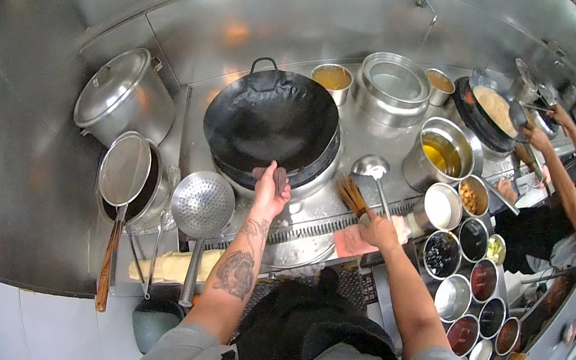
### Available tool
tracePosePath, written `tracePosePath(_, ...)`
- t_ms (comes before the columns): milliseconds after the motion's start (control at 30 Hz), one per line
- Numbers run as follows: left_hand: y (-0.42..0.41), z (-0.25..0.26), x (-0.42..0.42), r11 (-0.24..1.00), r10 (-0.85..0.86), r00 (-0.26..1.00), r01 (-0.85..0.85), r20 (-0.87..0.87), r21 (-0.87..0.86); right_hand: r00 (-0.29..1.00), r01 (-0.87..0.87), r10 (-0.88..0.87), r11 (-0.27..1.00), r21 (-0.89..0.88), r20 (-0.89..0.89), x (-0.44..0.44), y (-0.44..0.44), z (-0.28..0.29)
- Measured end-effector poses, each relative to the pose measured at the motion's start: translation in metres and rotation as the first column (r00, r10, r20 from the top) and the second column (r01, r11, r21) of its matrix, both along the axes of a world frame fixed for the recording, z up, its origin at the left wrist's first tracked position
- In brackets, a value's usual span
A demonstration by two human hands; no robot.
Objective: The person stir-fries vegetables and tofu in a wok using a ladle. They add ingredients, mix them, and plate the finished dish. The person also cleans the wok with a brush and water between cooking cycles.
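Note:
A black wok (pixel 276 114) sits tilted slightly toward me on a round burner, with only a faint sheen inside. My left hand (pixel 271 194) grips the near edge of it through a folded dark cloth (pixel 278 178). In my right hand (pixel 378 232) is a bamboo wok brush (pixel 352 194), its bristles pointing up and left over the stove top. Right behind the brush rests a steel ladle (pixel 371 166), whose handle runs down close to my right hand. Beneath that hand lies a pink cloth (pixel 349 241) at the stove's front edge.
A perforated strainer (pixel 203 204) and a mesh sieve (pixel 125 168) rest at left, near a lidded pot (pixel 126 96). An oil pot (pixel 440 155) and several seasoning tins (pixel 453 298) stand at right. Beyond them, a co-worker's hands (pixel 538 134) work at another wok (pixel 484 113).

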State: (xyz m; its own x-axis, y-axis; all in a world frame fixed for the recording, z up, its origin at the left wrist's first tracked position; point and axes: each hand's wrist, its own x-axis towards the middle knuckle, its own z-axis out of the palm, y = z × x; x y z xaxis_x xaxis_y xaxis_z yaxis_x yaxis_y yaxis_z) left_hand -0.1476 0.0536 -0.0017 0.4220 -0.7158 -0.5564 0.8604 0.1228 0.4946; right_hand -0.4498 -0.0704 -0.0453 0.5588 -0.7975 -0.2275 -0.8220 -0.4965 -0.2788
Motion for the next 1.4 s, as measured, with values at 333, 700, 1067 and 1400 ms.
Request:
tracePosePath(333, 0.170, -0.025, -0.020, 0.921, -0.361, 0.761, 0.203, 0.539, 0.331, 0.907, 0.335, -0.221, 0.895, -0.294, 0.360, -0.067, 0.141, 0.028)
tracePosePath(700, 0.196, -0.057, -0.020, 0.244, -0.923, -0.343, -0.172, 0.175, 0.954, 0.786, 0.522, -0.526, 0.846, 0.107, 0.325, -0.155, 0.266, -0.006)
tracePosePath(1067, 0.202, -0.003, -0.046, 0.203, -0.877, -0.469, -0.163, 0.105, 0.966, 0.881, 0.368, -0.410, 0.907, 0.204, 0.236, -0.122, 0.233, -0.011)
tracePosePath(1400, 0.173, 0.065, -0.018, 0.523, -0.726, -0.487, 0.068, 0.486, 0.849, 0.730, 0.608, -0.683, 0.666, 0.433, 0.027, -0.220, 0.254, -0.152)
